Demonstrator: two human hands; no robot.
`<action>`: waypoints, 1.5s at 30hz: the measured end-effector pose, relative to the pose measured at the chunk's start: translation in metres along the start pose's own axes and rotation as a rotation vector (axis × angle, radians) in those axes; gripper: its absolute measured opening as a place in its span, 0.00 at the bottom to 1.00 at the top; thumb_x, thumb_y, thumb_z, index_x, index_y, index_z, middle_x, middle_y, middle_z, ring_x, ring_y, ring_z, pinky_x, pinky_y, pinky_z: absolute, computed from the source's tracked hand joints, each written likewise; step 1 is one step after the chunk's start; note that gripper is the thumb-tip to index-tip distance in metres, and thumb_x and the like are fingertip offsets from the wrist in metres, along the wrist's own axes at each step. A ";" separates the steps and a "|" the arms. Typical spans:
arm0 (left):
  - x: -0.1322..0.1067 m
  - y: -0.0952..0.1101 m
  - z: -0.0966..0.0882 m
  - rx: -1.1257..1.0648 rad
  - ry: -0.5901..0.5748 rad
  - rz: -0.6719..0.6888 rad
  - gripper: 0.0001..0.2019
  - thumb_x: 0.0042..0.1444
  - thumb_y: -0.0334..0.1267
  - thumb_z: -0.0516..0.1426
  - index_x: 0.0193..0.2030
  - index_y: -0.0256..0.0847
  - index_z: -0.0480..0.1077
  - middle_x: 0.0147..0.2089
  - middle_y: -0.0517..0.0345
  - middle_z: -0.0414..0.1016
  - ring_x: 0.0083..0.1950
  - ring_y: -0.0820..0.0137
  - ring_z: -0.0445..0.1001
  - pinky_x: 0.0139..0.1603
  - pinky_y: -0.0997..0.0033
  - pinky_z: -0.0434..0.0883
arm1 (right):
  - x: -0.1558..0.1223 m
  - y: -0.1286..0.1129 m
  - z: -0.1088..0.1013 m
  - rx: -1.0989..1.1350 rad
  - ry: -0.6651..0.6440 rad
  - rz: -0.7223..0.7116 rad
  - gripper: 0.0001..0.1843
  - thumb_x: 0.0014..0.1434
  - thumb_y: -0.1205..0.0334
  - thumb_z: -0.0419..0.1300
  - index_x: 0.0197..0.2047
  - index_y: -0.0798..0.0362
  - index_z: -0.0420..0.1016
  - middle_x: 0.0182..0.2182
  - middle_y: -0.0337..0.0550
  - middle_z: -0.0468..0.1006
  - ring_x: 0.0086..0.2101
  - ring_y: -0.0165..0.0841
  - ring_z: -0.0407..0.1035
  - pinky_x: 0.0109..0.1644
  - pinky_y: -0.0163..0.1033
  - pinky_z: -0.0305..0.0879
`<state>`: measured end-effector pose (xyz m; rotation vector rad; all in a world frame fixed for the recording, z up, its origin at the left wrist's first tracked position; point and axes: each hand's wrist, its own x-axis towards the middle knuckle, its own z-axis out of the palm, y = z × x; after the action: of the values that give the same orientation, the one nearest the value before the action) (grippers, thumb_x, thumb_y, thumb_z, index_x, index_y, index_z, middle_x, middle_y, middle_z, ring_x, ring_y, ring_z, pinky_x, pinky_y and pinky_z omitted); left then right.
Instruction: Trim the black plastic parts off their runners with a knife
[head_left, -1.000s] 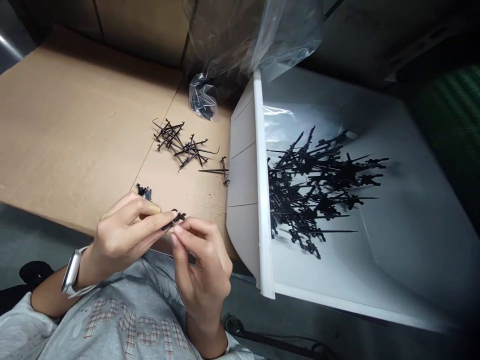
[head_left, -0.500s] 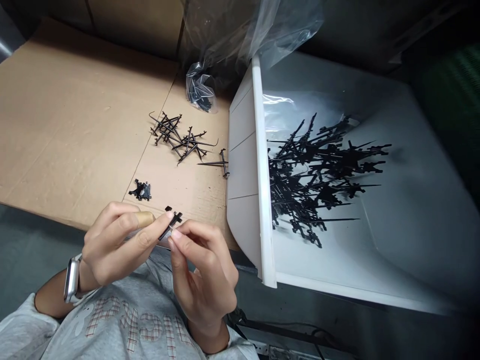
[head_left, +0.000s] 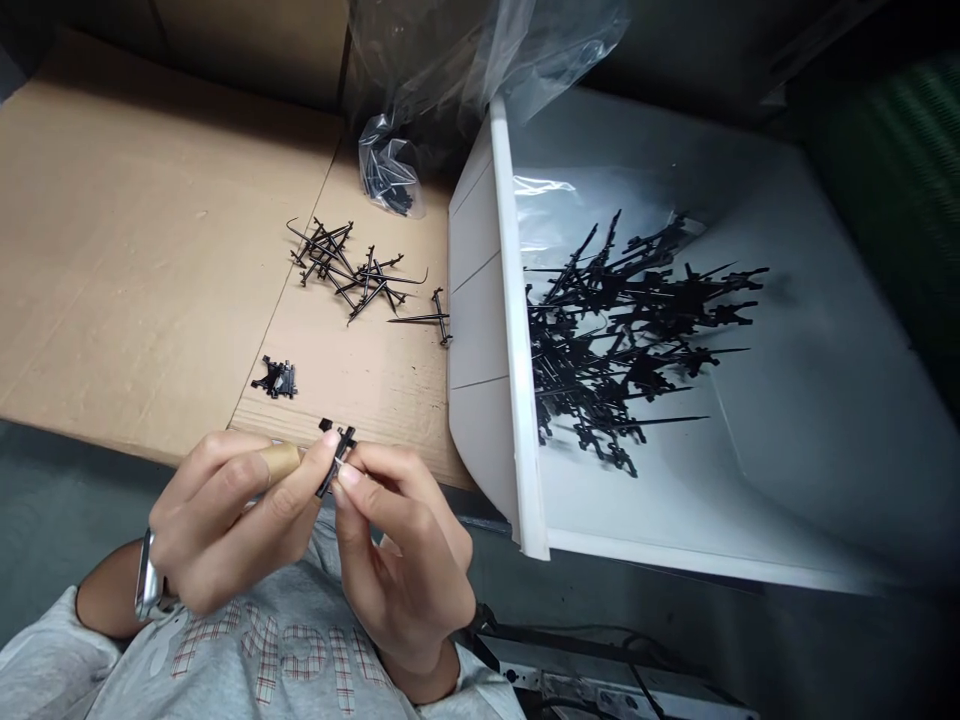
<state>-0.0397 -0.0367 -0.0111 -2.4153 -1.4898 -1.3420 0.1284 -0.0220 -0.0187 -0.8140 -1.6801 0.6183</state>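
Observation:
Near the front edge of the cardboard, my left hand (head_left: 244,510) is closed on a small black plastic part (head_left: 346,442), gripping it by the fingertips. A tan wrap covers one of its fingers. My right hand (head_left: 412,550) meets it from the right, thumb and forefinger pinched at the part's side. Between those fingertips shows the end of a thin, light-coloured pin (head_left: 339,462), touching or very close to the part; the rest is hidden. Just beyond my left hand lies another black plastic part (head_left: 276,378).
Black stick-like pieces (head_left: 364,275) lie in a loose pile on the cardboard (head_left: 142,230). Behind them sits a clear bag (head_left: 390,170) of small black parts. To the right, a white bin (head_left: 517,350) with a raised wall holds many black spiked assemblies (head_left: 645,330).
The black part in my left hand has turned slightly, showing its long edge more. Both hands stay together at the same spot. The whole view has shifted a little.

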 end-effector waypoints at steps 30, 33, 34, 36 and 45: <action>0.017 0.011 0.004 0.004 0.001 0.068 0.14 0.66 0.26 0.64 0.56 0.41 0.79 0.36 0.57 0.83 0.35 0.68 0.81 0.35 0.69 0.82 | 0.018 0.010 0.003 0.463 0.112 0.231 0.19 0.62 0.58 0.75 0.51 0.42 0.71 0.47 0.45 0.81 0.34 0.30 0.76 0.27 0.32 0.74; 0.016 0.014 0.010 -0.183 0.062 -0.141 0.14 0.66 0.27 0.64 0.55 0.47 0.77 0.39 0.59 0.82 0.38 0.69 0.80 0.39 0.68 0.82 | 0.018 0.011 0.002 0.445 0.122 0.209 0.16 0.67 0.55 0.70 0.54 0.41 0.70 0.47 0.47 0.82 0.39 0.33 0.80 0.26 0.32 0.74; 0.017 0.013 0.011 -0.316 0.044 -0.241 0.11 0.68 0.30 0.63 0.54 0.48 0.75 0.41 0.58 0.81 0.38 0.69 0.80 0.40 0.68 0.82 | 0.018 0.011 0.002 0.443 0.127 0.198 0.16 0.68 0.55 0.69 0.55 0.41 0.70 0.47 0.47 0.81 0.40 0.34 0.80 0.25 0.31 0.73; 0.021 0.009 0.012 -0.707 -0.075 -0.440 0.06 0.72 0.42 0.61 0.51 0.47 0.72 0.43 0.55 0.81 0.36 0.69 0.80 0.34 0.70 0.81 | 0.018 0.011 0.001 0.449 0.141 0.177 0.16 0.68 0.56 0.69 0.55 0.40 0.70 0.47 0.47 0.81 0.41 0.34 0.80 0.25 0.31 0.71; 0.033 0.003 0.018 -1.349 -0.571 -0.948 0.23 0.70 0.62 0.56 0.36 0.43 0.68 0.21 0.68 0.58 0.18 0.78 0.51 0.14 0.75 0.52 | 0.017 0.010 -0.002 0.588 0.046 0.255 0.13 0.68 0.59 0.69 0.53 0.41 0.75 0.51 0.46 0.85 0.33 0.30 0.77 0.29 0.35 0.75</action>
<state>-0.0195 -0.0072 0.0005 -2.9744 -2.7347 -2.6688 0.1298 -0.0026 -0.0158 -0.6050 -1.2549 1.1904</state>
